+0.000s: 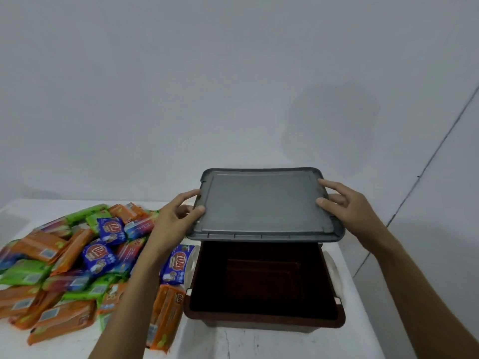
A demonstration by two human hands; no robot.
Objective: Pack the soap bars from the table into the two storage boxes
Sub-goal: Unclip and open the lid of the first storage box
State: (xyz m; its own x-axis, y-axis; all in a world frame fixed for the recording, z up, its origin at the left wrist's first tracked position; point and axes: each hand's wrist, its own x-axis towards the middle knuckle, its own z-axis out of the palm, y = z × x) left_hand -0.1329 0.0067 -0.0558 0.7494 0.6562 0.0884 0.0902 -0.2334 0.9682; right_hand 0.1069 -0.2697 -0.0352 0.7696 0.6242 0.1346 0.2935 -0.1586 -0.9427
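A grey lid (pixel 264 206) hangs level above an open dark brown storage box (pixel 264 314), whose inside looks bare. My left hand (pixel 176 218) grips the lid's left edge, thumb on top. My right hand (pixel 344 206) grips its right edge the same way. A heap of wrapped soap bars (pixel 64 257) in orange, green and blue covers the table's left half. One blue bar (pixel 176 265) and an orange bar (pixel 166 314) lie right beside the box's left wall. Only one box is in view.
The white table (pixel 259 343) ends just right of the box, with a grey wall behind. White latch handles (pixel 333 268) sit on the box's sides. My left forearm crosses over the soap bars nearest the box.
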